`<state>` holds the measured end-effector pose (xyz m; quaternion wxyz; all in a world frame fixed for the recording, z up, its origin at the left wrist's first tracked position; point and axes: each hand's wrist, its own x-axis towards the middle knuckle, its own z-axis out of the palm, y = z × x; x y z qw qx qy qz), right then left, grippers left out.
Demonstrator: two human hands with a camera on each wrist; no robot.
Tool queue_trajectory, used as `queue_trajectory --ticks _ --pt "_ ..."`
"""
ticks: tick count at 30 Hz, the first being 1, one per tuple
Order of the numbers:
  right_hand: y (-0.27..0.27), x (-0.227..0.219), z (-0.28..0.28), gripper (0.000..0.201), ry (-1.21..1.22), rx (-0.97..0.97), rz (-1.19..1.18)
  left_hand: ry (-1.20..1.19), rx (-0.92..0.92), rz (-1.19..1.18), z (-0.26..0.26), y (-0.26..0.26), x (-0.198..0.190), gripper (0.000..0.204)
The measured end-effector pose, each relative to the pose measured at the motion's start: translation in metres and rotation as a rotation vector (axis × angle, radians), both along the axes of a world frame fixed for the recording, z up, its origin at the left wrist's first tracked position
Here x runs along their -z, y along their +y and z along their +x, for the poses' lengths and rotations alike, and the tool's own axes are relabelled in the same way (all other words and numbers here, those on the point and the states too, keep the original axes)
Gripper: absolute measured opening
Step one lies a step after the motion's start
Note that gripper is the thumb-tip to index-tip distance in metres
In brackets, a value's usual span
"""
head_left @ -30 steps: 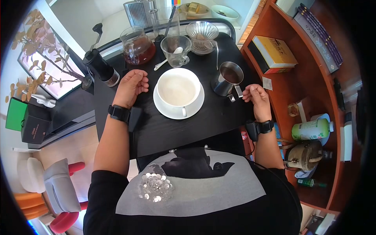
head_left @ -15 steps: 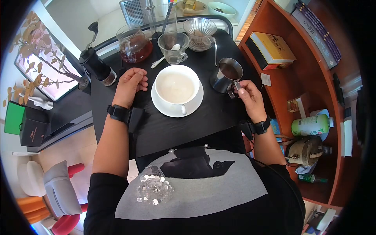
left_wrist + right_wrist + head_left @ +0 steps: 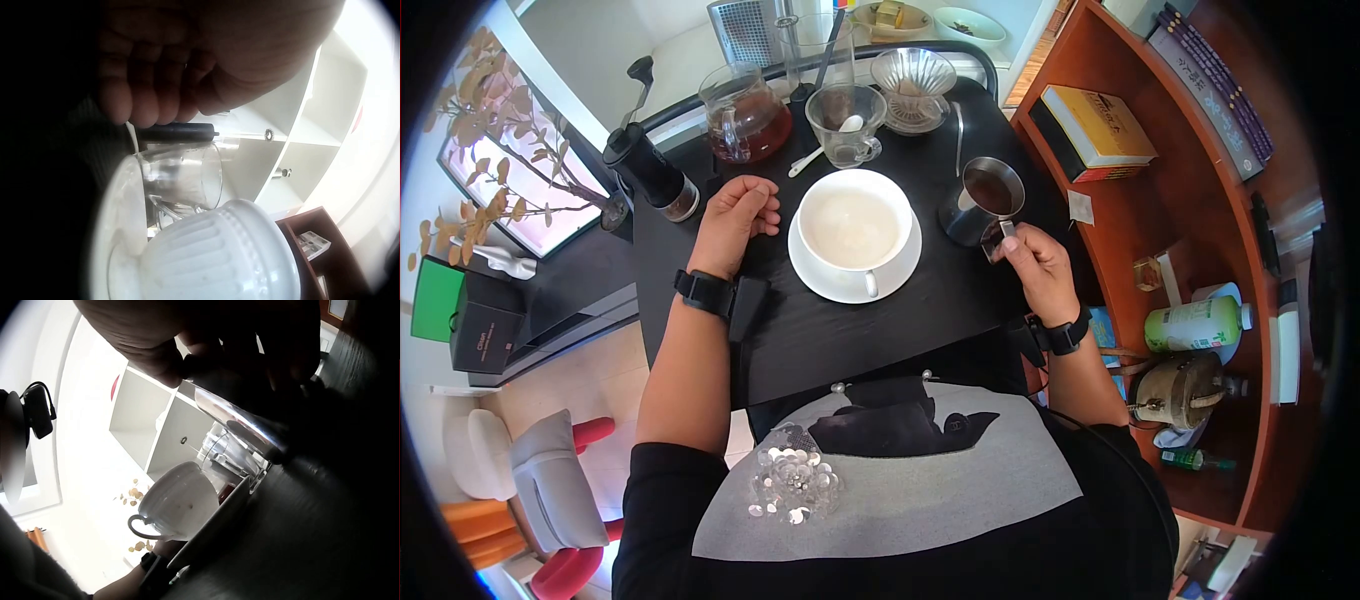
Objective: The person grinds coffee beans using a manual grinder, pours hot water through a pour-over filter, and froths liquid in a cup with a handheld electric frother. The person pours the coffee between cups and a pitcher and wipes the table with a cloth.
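Observation:
My right hand pinches the handle of a steel pitcher holding dark liquid, at the right of the black table. The right wrist view shows that hand above the shiny pitcher wall. A white cup with pale contents stands on a white saucer between my hands. To its left my left hand rests on the table, fingers loosely curled, holding nothing. In the left wrist view the fluted cup sits below the left hand.
Behind the cup stand a glass pot of reddish-brown liquid, a glass cup with a white spoon beside it, and a ribbed glass dripper. A black grinder is at the left, a wooden shelf at the right.
My right hand has moved from beside the pitcher onto its handle and grips it; the pitcher appears shifted slightly. My left hand has stayed in place.

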<state>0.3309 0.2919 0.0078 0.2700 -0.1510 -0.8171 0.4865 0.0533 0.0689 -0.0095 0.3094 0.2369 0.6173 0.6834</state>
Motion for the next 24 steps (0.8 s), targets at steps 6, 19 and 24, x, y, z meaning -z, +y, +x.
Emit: queue_trajectory --ticks 6,19,24 --pt "-0.008 0.0 0.007 0.02 -0.018 -0.064 -0.024 -0.003 0.013 0.006 -0.002 0.0 0.002 0.015" --pt "-0.006 -0.004 0.012 0.018 -0.018 -0.015 0.038 0.005 0.029 0.001 -0.002 -0.001 0.003 0.015" --pt "0.003 -0.003 0.013 0.02 -0.02 0.069 0.077 0.007 0.032 -0.001 -0.002 -0.001 0.002 0.015"
